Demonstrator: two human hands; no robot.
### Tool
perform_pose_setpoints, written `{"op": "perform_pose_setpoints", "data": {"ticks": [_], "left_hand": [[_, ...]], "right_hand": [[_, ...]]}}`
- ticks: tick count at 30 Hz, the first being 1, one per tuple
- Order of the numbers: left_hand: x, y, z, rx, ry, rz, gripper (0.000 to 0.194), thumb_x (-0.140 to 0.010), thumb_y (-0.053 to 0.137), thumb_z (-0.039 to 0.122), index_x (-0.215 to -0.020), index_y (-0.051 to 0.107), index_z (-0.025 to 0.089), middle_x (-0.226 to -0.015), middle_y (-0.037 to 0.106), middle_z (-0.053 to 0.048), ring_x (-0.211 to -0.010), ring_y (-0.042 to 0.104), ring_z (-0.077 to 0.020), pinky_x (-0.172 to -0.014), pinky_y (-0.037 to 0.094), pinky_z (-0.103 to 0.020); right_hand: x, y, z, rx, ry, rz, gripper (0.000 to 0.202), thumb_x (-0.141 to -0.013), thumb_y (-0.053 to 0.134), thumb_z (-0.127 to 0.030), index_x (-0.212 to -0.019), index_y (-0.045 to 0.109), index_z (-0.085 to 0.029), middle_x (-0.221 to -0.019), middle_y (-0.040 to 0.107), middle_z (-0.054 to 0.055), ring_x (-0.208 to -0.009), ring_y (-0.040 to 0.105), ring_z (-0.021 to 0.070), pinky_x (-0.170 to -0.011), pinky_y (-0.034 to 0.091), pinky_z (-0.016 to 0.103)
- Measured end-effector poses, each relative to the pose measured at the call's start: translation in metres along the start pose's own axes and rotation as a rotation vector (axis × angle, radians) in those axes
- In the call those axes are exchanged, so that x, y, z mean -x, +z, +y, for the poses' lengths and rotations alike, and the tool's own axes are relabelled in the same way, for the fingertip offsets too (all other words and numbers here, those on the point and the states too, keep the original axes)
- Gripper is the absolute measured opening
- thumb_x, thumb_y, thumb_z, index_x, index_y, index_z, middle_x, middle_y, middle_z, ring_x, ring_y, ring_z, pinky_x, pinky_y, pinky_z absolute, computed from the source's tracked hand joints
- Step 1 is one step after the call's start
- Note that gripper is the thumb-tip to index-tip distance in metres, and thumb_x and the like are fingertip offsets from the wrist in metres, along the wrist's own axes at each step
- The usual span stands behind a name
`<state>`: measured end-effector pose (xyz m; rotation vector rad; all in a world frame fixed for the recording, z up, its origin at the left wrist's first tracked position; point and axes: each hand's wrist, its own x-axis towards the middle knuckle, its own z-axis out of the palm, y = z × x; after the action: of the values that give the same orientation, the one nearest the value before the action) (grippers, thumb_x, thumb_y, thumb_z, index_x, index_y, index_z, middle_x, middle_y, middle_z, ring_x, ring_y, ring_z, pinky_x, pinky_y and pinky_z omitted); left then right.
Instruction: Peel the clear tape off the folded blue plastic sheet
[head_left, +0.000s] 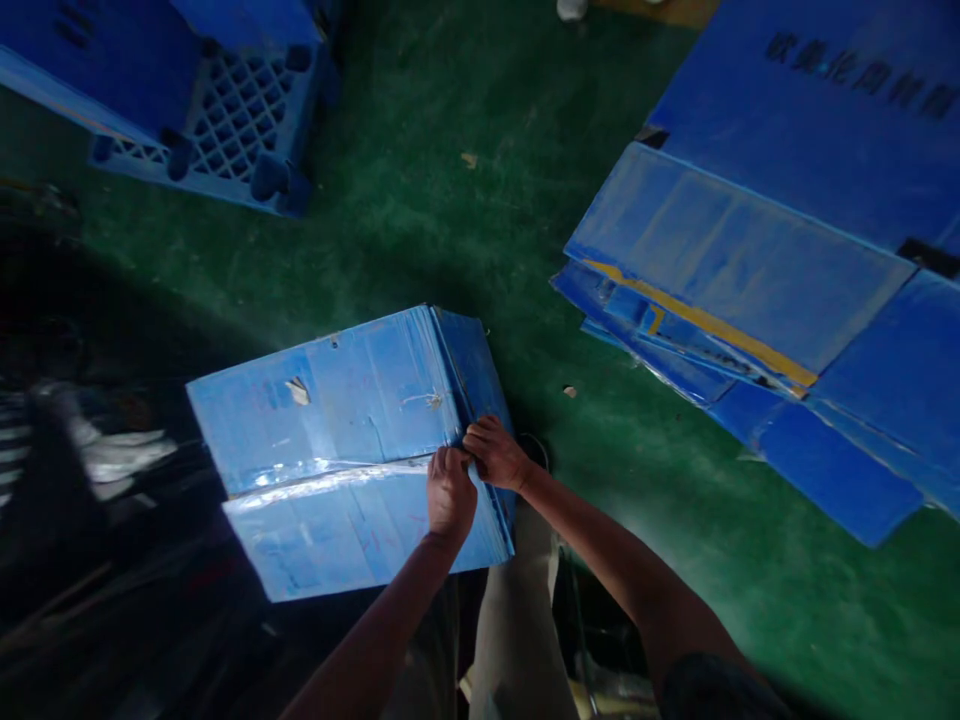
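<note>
Head cam shows left hand (450, 492) and right hand (495, 452) pinching clear tape (330, 472) on the blue box (337, 440) seam; yanking sideways could snap it.

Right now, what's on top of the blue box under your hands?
Clear tape runs along the blue box's top seam; left hand and right hand pinch its end. A torn label scrap sticks there. Inside is hidden.

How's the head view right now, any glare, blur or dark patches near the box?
Head view: glare streaks along the clear tape on the blue box; both hands, left hand and right hand, are sharp at the seam. The left edge is dark and motion-blurred; what lies there is unreadable. The stacked sheets are evenly lit, their print soft.
</note>
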<state>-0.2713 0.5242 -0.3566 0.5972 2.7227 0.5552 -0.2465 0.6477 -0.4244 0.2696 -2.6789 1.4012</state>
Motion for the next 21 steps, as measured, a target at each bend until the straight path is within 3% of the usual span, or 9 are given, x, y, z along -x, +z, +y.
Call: {"op": "perform_pose_setpoints", "data": {"ticks": [8,12,15,18,21], "left_hand": [[0.010,-0.014,-0.003,0.071,-0.077,0.021,0.025,-0.083,0.043,0.000,-0.072,0.046,0.022,-0.076,0.056,-0.008,-0.076,0.054,-0.0246,-0.067,0.044,-0.036],[-0.002,-0.015,-0.010,0.128,-0.093,0.050,0.020,-0.084,0.044,0.002,-0.084,0.053,0.019,-0.086,0.058,-0.010,-0.083,0.056,-0.0239,-0.074,0.048,-0.037],[-0.024,-0.012,-0.022,0.166,-0.086,0.063,0.018,-0.085,0.045,0.002,-0.093,0.055,0.014,-0.092,0.058,-0.009,-0.088,0.057,-0.0219,-0.080,0.050,-0.037],[-0.041,-0.010,-0.035,0.196,-0.068,0.064,0.019,-0.086,0.045,0.001,-0.097,0.056,0.012,-0.094,0.058,-0.008,-0.091,0.058,-0.0210,-0.083,0.051,-0.037],[-0.042,-0.013,-0.047,0.233,-0.018,0.038,0.027,-0.085,0.043,-0.002,-0.101,0.057,0.014,-0.098,0.058,-0.010,-0.094,0.059,-0.0204,-0.086,0.052,-0.034]], "right_hand": [[-0.006,-0.017,-0.030,0.078,0.035,-0.070,0.009,-0.084,0.053,-0.014,-0.077,0.056,-0.019,-0.080,0.054,0.006,-0.082,0.047,0.0230,-0.085,0.039,0.040],[-0.017,-0.020,-0.052,0.115,0.114,-0.062,0.017,-0.090,0.050,-0.015,-0.102,0.063,-0.015,-0.105,0.060,0.014,-0.100,0.051,0.0263,-0.097,0.040,0.044],[-0.042,-0.013,-0.050,0.113,0.173,-0.066,0.031,-0.091,0.046,-0.009,-0.118,0.061,-0.015,-0.119,0.060,0.014,-0.109,0.054,0.0245,-0.097,0.044,0.039],[-0.072,-0.007,-0.038,0.121,0.215,-0.110,0.031,-0.089,0.046,-0.005,-0.109,0.066,-0.017,-0.105,0.066,0.010,-0.099,0.060,0.0217,-0.089,0.048,0.033],[-0.088,-0.005,-0.031,0.146,0.222,-0.193,0.025,-0.083,0.051,-0.001,-0.089,0.069,-0.018,-0.087,0.067,0.007,-0.088,0.060,0.0206,-0.081,0.048,0.030]]}}
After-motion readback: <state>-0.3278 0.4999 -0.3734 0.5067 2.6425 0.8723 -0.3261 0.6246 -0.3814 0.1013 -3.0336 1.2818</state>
